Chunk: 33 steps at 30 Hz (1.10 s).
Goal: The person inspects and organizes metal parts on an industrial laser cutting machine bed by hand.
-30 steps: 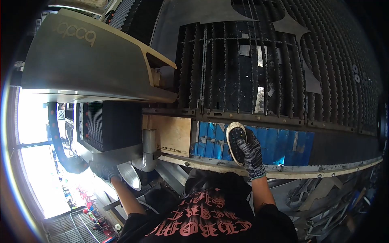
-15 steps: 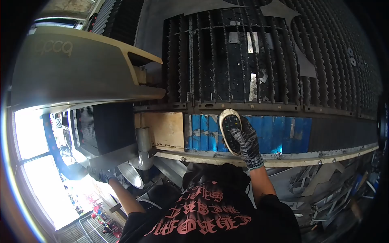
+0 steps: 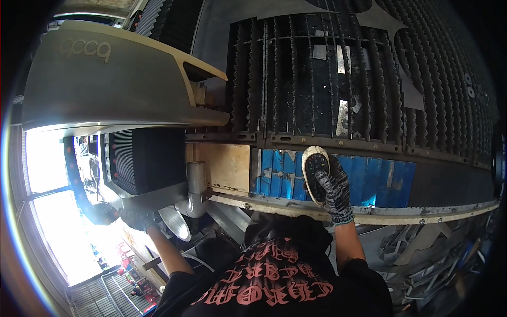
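My right hand (image 3: 336,191), in a grey-and-black knitted glove, is wrapped round an oval remote control (image 3: 316,174). It has a pale rim and a dark face with small coloured marks. The thumb lies over the face, and the remote is above the blue ribbed strip (image 3: 359,174) along the machine bed. My left hand (image 3: 136,219), also gloved, is out to the left under the big machine head (image 3: 121,84), near a dark hose (image 3: 87,195). Glare and dim light blur its fingers, so its grip cannot be made out.
Toothed slats (image 3: 303,79) span the bed beyond the strip, with metal scraps among them. Cut sheet metal (image 3: 364,18) lies at the back. A black bellows (image 3: 150,161) and a grey pipe (image 3: 196,179) are at left. Offcuts (image 3: 417,243) lie below the bed's front rail (image 3: 391,217).
The whole view has shifted, so the machine and both hands appear farther right. My right hand keeps hold of the remote control above the blue strip.
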### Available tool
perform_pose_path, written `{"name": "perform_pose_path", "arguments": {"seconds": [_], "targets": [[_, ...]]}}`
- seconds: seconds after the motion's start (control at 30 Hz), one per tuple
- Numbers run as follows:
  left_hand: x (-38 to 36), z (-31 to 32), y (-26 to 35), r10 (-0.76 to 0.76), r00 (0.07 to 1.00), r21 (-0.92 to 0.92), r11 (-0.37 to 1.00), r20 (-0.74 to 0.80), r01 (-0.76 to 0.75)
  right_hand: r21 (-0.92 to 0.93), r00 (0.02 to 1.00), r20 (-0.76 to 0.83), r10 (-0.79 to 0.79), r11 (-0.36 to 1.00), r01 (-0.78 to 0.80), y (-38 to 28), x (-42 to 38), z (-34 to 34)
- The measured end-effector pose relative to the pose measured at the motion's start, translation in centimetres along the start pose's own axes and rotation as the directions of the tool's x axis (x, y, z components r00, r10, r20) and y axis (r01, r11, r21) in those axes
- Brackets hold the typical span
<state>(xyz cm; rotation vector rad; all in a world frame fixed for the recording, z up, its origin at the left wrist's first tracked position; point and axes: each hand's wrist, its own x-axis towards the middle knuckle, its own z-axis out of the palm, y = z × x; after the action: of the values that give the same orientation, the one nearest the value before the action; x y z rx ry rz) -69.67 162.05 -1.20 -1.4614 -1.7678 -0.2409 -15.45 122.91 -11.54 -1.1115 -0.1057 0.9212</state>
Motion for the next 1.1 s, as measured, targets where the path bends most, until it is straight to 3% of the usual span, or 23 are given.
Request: {"name": "perform_pose_path", "arguments": {"seconds": [0.03,0.07,0.13,0.23,0.37,0.47,0.53,0.57,0.63,0.67,0.73,0.77,0.8,0.87,0.9,0.97,1.07,1.1], "targets": [[0.1,1.0,-0.5,0.037,0.988,0.009,0.999,-0.147,-0.036,0.017,1.0,0.009,0.023,1.0,-0.023,-0.3,0.0,0.1],[0.0,0.4,-0.1,0.036,0.988,0.009,0.999,-0.148,-0.035,0.034,0.999,0.018,0.045,0.998,-0.046,-0.4,0.0,0.1],[-0.2,-1.9,1.4,-0.108,0.993,-0.237,0.967,-0.045,0.095,0.027,1.0,0.017,0.022,0.999,-0.023,-0.2,0.0,0.1],[-0.3,-1.9,1.1,-0.038,0.999,-0.129,0.991,0.012,0.039,-0.014,1.0,0.015,-0.001,1.0,0.001,0.4,0.3,-0.5],[-0.2,-2.0,1.2,-0.01,1.0,-0.105,0.994,0.012,0.011,-0.066,1.0,-0.002,0.019,0.998,-0.019,0.0,0.3,-0.4],[-0.1,-2.6,1.7,-0.055,0.993,-0.154,0.986,0.1,0.07,-0.069,1.0,0.001,0.001,0.998,-0.001,0.0,0.3,-0.5],[-0.4,-2.0,1.5,-0.119,0.992,-0.384,0.915,0.029,0.121,-0.02,1.0,0.001,0.013,1.0,-0.013,-0.4,0.1,-0.5],[-0.5,-1.8,1.6,-0.109,0.993,-0.389,0.914,0.037,0.115,0.028,0.999,-0.003,0.032,0.999,-0.031,-0.7,0.0,-0.4],[-0.4,-0.9,1.3,-0.145,0.949,-0.532,0.846,-0.279,-0.028,-0.012,1.0,-0.012,0.029,1.0,-0.029,-0.2,0.1,-0.7],[1.0,0.3,-0.2,-0.208,0.977,-0.425,0.881,0.046,0.207,-0.045,1.0,-0.002,0.024,0.999,-0.024,-0.1,0.1,-0.8],[0.5,-3.6,2.4,-0.287,0.946,-0.496,0.806,0.154,0.325,-0.04,1.0,-0.014,0.014,0.999,-0.015,-0.3,0.1,-0.6],[0.3,-2.4,2.0,-0.282,0.946,-0.499,0.804,0.158,0.323,-0.056,1.0,-0.017,0.003,0.998,-0.004,-0.1,0.3,-0.7],[0.2,-0.4,0.8,-0.144,0.988,-0.43,0.896,-0.056,0.107,-0.07,1.0,-0.016,-0.008,0.998,0.007,0.0,0.4,-0.7],[0.7,1.1,-0.6,0.022,0.967,-0.308,0.946,-0.255,-0.103,0.01,0.999,-0.003,0.039,0.999,-0.039,0.2,0.3,-0.9],[1.0,1.7,-1.0,-0.045,0.996,-0.379,0.925,-0.076,0.013,-0.005,0.999,-0.012,0.05,0.999,-0.05,0.3,0.4,-1.0],[1.2,1.9,-1.4,-0.099,0.989,-0.424,0.895,0.111,0.137,-0.019,0.998,-0.021,0.063,0.998,-0.063,0.4,0.3,-1.1],[1.0,-0.8,0.1,-0.115,0.965,-0.306,0.934,0.235,0.186,-0.07,0.999,0.013,0.045,0.997,-0.043,-0.2,0.3,-0.9],[0.7,-1.0,0.3,-0.142,0.97,-0.4,0.892,0.2,0.212,-0.072,0.999,0.003,0.046,0.996,-0.046,-0.4,0.2,-0.7]]}}
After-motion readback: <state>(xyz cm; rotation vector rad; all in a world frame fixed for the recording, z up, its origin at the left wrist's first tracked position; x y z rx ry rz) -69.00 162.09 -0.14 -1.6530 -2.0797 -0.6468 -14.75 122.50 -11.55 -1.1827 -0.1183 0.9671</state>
